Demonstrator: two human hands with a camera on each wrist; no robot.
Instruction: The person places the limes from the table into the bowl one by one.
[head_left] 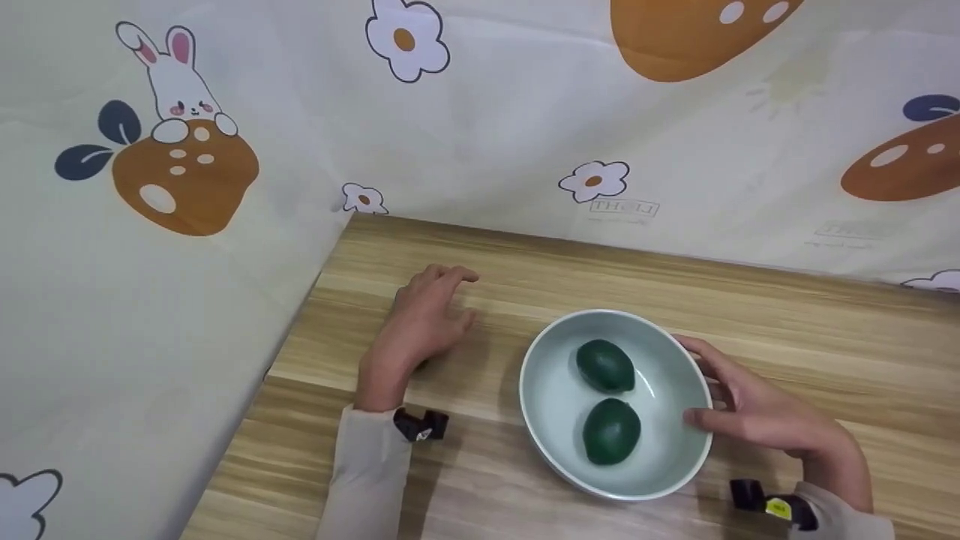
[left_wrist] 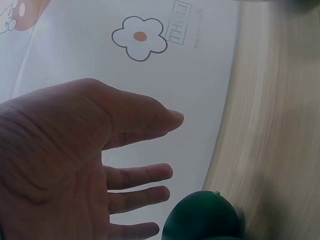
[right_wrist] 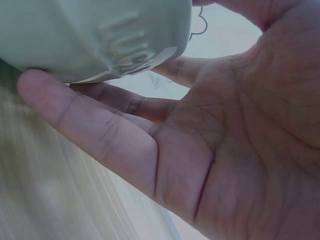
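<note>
A pale green-grey bowl (head_left: 667, 457) holds two dark green lemons, an upper lemon (head_left: 605, 366) and a lower lemon (head_left: 612, 431). My right hand (head_left: 772, 412) grips the bowl's right side, thumb over the rim and fingers against the outside wall. In the right wrist view, the fingers (right_wrist: 107, 130) reach under the bowl's side (right_wrist: 95, 35). My left hand (head_left: 427, 315) is left of the bowl, holding nothing, with its fingers spread and slightly bent. Another green lemon (left_wrist: 202, 217) shows near that hand in the left wrist view; in the head view the hand and wrist mostly hide it.
Everything is on a wood-grain table (head_left: 487, 247). A pale cloth (head_left: 480, 135) printed with flowers, fruit and a rabbit hangs behind it and along its left side. Dark wrist cameras sit on the left sleeve (head_left: 367, 472) and the right sleeve (head_left: 844, 521).
</note>
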